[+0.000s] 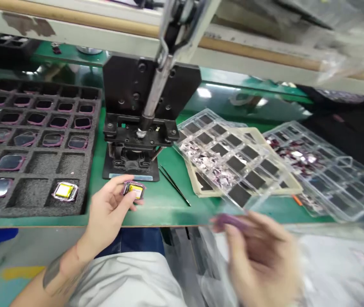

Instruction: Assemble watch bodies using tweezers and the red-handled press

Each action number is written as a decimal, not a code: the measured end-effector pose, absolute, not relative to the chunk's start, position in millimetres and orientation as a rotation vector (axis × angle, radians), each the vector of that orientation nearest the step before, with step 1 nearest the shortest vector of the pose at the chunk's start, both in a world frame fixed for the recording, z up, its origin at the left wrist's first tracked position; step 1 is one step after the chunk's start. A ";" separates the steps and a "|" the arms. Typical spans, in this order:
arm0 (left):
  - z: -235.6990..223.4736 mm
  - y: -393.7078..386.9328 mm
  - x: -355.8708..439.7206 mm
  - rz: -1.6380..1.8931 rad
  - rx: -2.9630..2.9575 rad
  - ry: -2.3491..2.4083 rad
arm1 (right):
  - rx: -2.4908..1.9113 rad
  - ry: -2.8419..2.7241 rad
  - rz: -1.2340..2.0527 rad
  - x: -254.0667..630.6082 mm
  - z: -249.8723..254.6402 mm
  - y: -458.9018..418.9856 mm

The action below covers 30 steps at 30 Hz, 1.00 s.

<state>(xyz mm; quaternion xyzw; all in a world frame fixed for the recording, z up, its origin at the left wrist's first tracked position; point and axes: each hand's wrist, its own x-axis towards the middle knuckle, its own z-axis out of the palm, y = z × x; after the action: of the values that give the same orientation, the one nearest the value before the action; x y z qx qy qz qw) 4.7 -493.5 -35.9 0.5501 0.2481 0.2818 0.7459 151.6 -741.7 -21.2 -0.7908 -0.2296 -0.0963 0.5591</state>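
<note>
My left hand [109, 209] is closed around the edges of a small smartwatch case [138, 190], its thumb resting on the yellow block inside. This case is held just above the front edge of the green bench, in front of a black press fixture [133, 149]. Smeared by motion, my right hand [261, 260] pinches a purple piece [233, 221] near the bench edge; its exact kind is blurred. Between the hands lies a pair of black tweezers [174, 186]. Another open watch case [65, 191] with a yellow block sits in the foam tray at the left.
The grey foam tray [87, 179] holds several purple-rimmed watch cases. At the right, clear compartment boxes [214, 140] with small shiny parts overlap a cream tray [197, 187]. Another compartment box [345, 183] stands farther right. The press lever [159, 85] rises toward an overhead shelf rail [105, 21].
</note>
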 end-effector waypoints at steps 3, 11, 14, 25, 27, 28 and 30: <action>-40.8 -494.9 5.2 0.578 1.194 0.545 | -1.601 -0.841 0.126 131.6 -24.1 -667.1; -44.0 -494.9 4.1 0.682 1.278 0.507 | -1.486 -1.395 0.397 124.4 -10.9 -613.6; -43.3 -494.6 3.0 0.603 1.226 0.452 | -1.549 -1.386 0.216 133.0 -15.0 -619.8; -41.7 -488.5 -0.3 0.642 1.136 0.458 | -1.654 -1.256 0.108 142.4 -28.7 -603.3; -39.7 -487.4 -1.6 0.645 1.118 0.458 | -1.629 -1.149 0.211 142.1 -30.9 -604.8; -38.8 -486.8 -2.4 0.637 1.120 0.460 | -1.609 -1.124 0.271 142.3 -32.0 -605.1; -37.5 -485.5 -4.0 0.626 1.145 0.460 | -1.575 -1.094 0.355 142.8 -33.5 -604.6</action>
<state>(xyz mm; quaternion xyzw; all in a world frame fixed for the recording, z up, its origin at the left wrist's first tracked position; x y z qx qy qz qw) -4.0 -485.5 -37.5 0.5279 0.2119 0.2888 0.7701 142.8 -604.6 -33.5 -0.6685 -0.4644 0.1508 0.5610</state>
